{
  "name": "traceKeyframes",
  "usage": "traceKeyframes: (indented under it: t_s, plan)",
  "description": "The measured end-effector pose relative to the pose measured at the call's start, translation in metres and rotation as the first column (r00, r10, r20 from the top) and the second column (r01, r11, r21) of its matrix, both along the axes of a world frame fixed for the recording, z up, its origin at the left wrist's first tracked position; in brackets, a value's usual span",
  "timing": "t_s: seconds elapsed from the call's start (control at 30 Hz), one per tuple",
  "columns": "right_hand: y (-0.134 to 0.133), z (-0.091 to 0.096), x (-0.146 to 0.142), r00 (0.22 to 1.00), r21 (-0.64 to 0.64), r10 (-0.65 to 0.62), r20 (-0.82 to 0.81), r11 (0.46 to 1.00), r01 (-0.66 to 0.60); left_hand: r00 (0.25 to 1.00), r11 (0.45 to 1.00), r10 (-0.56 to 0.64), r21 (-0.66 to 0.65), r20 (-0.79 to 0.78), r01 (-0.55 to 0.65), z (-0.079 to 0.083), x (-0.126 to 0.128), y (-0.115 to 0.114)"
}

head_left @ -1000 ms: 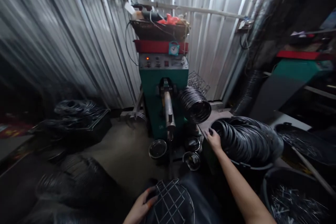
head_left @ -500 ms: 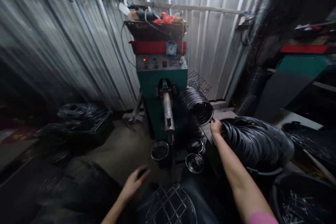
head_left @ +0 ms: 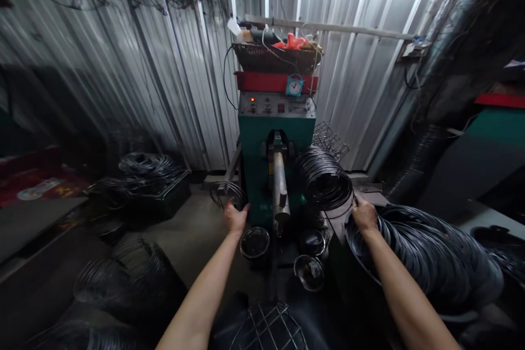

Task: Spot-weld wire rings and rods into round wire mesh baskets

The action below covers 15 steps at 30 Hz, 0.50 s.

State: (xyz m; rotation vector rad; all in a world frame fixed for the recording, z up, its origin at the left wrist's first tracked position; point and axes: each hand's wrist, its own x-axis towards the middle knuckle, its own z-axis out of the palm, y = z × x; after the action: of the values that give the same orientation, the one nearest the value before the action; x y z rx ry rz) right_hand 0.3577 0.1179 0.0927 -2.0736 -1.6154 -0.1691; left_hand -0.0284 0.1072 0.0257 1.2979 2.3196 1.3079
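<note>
Reaching forward with both arms, you now have your hands well apart, one on each side of the green machine (head_left: 276, 136). Your left hand (head_left: 235, 217) has given up the wire grid (head_left: 268, 328) on your lap. A second ago it rested on the grid's left edge and half a second ago it was in the air. Now it meets the lower edge of the small bundle of loops (head_left: 225, 194) standing on the floor by the machine's left foot. The thumb is spread toward the machine, but whether the fingers have closed on the bundle cannot be told. Your right hand (head_left: 364, 214) has crept from the side of the row of black wire rings (head_left: 426, 254) to its front end. Its fingers are hooked down over the foremost rings at the front rim of the black tub (head_left: 344, 268), just below the wire coil (head_left: 324, 178) that hangs at the machine's right side. The steel shaft (head_left: 280, 186) juts toward you between your hands, with small bowls (head_left: 255, 242) on the floor beneath it. For the work in hand the shift is plain — both hands are on ring stock and neither is on the grid, which lies unheld at the bottom edge of view.
</note>
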Motion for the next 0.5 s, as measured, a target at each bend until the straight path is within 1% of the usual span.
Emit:
traceKeyframes:
  t_s: [0.07,0.13,0.17,0.23,0.3,0.37,0.4,0.43,0.5]
  plan:
    - [-0.002,0.009,-0.002,0.999,-0.054,0.010,0.031,0.998,-0.008,1.000,1.000,0.005,0.021,-0.012,-0.005,-0.002,0.000,-0.002]
    - [-0.002,0.017,-0.005,1.000,-0.050,0.023,0.018,0.998,-0.022,0.999,0.999,-0.002,0.045,-0.039,0.004,-0.004,0.000,-0.007]
    - [-0.001,0.020,-0.007,0.999,-0.006,0.035,-0.010,0.999,-0.035,0.998,0.998,-0.007,0.060,-0.057,0.010,-0.003,0.000,-0.010]
    - [0.000,0.028,-0.013,0.991,0.157,0.084,-0.100,0.985,-0.068,0.996,0.996,-0.029,0.086,-0.089,0.037,0.001,0.000,-0.016]
    - [0.000,0.037,-0.017,0.970,0.339,0.146,-0.194,0.938,-0.073,0.994,0.993,-0.053,0.098,-0.098,0.062,0.010,-0.001,-0.022]
    - [-0.006,0.048,-0.016,0.953,0.470,0.183,-0.242,0.881,-0.050,0.996,0.992,-0.045,0.111,-0.081,0.054,0.024,-0.004,-0.027]
    - [-0.012,0.053,-0.013,0.949,0.519,0.194,-0.247,0.854,-0.039,0.997,0.991,-0.028,0.132,-0.069,0.037,0.031,-0.008,-0.030]
    - [-0.019,0.056,-0.007,0.948,0.562,0.196,-0.251,0.827,-0.022,0.999,0.983,-0.007,0.182,-0.053,0.016,0.038,-0.014,-0.035]
    - [-0.039,0.057,0.010,0.945,0.611,0.195,-0.263,0.792,0.007,1.000,0.960,0.000,0.279,-0.028,0.008,0.046,-0.035,-0.050]
